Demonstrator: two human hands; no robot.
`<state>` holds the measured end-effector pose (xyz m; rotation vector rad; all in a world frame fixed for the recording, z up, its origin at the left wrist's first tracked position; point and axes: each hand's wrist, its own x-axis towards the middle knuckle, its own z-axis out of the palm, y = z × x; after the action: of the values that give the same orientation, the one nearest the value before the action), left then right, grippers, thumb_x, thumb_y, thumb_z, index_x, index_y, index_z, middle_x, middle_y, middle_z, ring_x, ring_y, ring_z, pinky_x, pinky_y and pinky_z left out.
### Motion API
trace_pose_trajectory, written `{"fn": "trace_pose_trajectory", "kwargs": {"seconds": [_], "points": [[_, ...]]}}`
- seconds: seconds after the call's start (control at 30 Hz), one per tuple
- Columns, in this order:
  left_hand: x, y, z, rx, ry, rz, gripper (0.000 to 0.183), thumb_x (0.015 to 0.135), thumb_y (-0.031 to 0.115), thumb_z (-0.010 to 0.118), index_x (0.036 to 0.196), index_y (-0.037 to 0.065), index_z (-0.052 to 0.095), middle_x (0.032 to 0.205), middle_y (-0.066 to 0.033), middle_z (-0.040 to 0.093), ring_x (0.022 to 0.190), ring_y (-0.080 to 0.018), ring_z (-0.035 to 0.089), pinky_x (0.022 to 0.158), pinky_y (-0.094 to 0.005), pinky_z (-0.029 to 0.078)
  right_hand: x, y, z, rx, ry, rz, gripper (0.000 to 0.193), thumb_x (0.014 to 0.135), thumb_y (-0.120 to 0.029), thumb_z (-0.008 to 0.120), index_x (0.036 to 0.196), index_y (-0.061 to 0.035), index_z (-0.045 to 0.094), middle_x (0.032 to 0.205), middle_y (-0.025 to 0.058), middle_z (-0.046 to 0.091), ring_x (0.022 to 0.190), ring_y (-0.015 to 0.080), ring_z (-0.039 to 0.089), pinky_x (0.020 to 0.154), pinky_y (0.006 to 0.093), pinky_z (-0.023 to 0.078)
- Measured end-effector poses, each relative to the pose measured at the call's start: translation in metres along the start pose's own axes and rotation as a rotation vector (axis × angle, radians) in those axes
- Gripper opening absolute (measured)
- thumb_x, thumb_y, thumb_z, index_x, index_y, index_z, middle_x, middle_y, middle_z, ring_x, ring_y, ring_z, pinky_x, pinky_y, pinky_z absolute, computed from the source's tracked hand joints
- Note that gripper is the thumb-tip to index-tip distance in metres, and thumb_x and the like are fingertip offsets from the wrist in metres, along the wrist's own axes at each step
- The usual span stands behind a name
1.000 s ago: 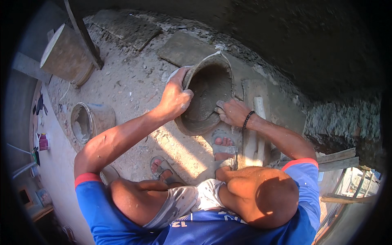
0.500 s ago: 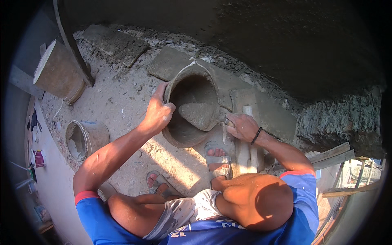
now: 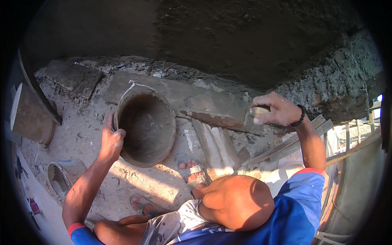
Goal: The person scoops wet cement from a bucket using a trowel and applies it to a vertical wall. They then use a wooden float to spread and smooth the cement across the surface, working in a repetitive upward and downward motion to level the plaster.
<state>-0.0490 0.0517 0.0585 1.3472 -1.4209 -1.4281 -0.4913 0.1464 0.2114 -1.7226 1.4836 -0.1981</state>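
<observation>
My left hand (image 3: 112,141) grips the left rim of a mortar-caked bucket (image 3: 165,141), its thumb over the edge. The bucket tilts so that its mouth faces me, with wet grey mortar coating the inside and a thin handle at its far rim. To the right, my right hand (image 3: 277,109) is closed round the wooden handle of a trowel (image 3: 260,110). It is held beside the foot of the dark plastered wall (image 3: 228,45), above the mortar-smeared boards. The trowel's blade cannot be made out against the grey behind it.
Mortar-smeared boards (image 3: 216,104) lie along the wall's foot. A large bucket (image 3: 32,116) leans by an upright plank (image 3: 38,87) at left, with a smaller bucket (image 3: 65,175) nearer me. Loose planks (image 3: 292,141) lie at right. My sandalled feet (image 3: 192,171) stand on sandy ground.
The trowel, loaded with mortar inside the bucket before, has come out and moved right toward the wall in my right hand. My left hand stays on the bucket's rim. The view has shifted right.
</observation>
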Motion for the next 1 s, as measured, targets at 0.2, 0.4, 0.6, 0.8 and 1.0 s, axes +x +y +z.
{"fn": "trace_pose_trajectory", "kwargs": {"seconds": [0.2, 0.4, 0.6, 0.8, 1.0], "points": [[0.002, -0.004, 0.004, 0.134, 0.001, -0.044, 0.07, 0.069, -0.005, 0.046, 0.139, -0.003, 0.04, 0.117, -0.014, 0.059, 0.1, -0.0205, 0.056, 0.089, -0.0264, 0.044, -0.061, 0.073, -0.123, -0.509, 0.993, 0.205, 0.03, 0.09, -0.022, 0.062, 0.109, 0.0009, 0.062, 0.074, 0.0061, 0.058, 0.064, 0.0151, 0.053, 0.061, 0.033, 0.045], [0.005, 0.007, 0.011, 0.055, 0.014, -0.025, 0.059, 0.068, -0.005, 0.047, 0.127, -0.002, 0.048, 0.111, -0.0164, 0.059, 0.106, -0.024, 0.054, 0.097, -0.0321, 0.041, -0.06, 0.016, -0.082, -0.345, 0.806, 0.161, 0.028, 0.087, -0.019, 0.064, 0.107, 0.0007, 0.062, 0.079, 0.0043, 0.056, 0.067, 0.0086, 0.049, 0.058, 0.0259, 0.042], [0.0, 0.007, 0.026, 0.112, -0.063, 0.121, 0.061, 0.065, -0.003, 0.045, 0.126, -0.003, 0.048, 0.112, -0.0175, 0.057, 0.107, -0.0253, 0.053, 0.1, -0.0331, 0.039, 0.044, 0.021, 0.095, -0.469, 0.095, -0.068, 0.017, 0.08, -0.018, 0.06, 0.087, -0.0025, 0.062, 0.091, 0.0245, 0.063, 0.089, 0.0402, 0.064, 0.077, 0.0496, 0.05], [-0.006, 0.0, 0.024, 0.137, -0.109, 0.14, 0.067, 0.062, -0.003, 0.043, 0.129, -0.004, 0.046, 0.117, -0.0148, 0.056, 0.112, -0.0223, 0.051, 0.104, -0.0302, 0.035, 0.127, -0.031, 0.168, -0.785, 0.143, -0.2, 0.019, 0.082, -0.012, 0.059, 0.095, -0.0007, 0.065, 0.088, 0.0215, 0.066, 0.085, 0.0316, 0.068, 0.069, 0.0426, 0.054], [-0.007, -0.001, 0.03, 0.074, -0.121, 0.198, 0.066, 0.062, -0.003, 0.044, 0.128, -0.005, 0.047, 0.115, -0.015, 0.058, 0.11, -0.0216, 0.052, 0.102, -0.0308, 0.037, 0.167, -0.021, 0.193, -0.885, 0.169, -0.213, 0.015, 0.081, -0.013, 0.06, 0.085, -0.0059, 0.072, 0.08, 0.0149, 0.07, 0.081, 0.0291, 0.07, 0.066, 0.0412, 0.054]]}}
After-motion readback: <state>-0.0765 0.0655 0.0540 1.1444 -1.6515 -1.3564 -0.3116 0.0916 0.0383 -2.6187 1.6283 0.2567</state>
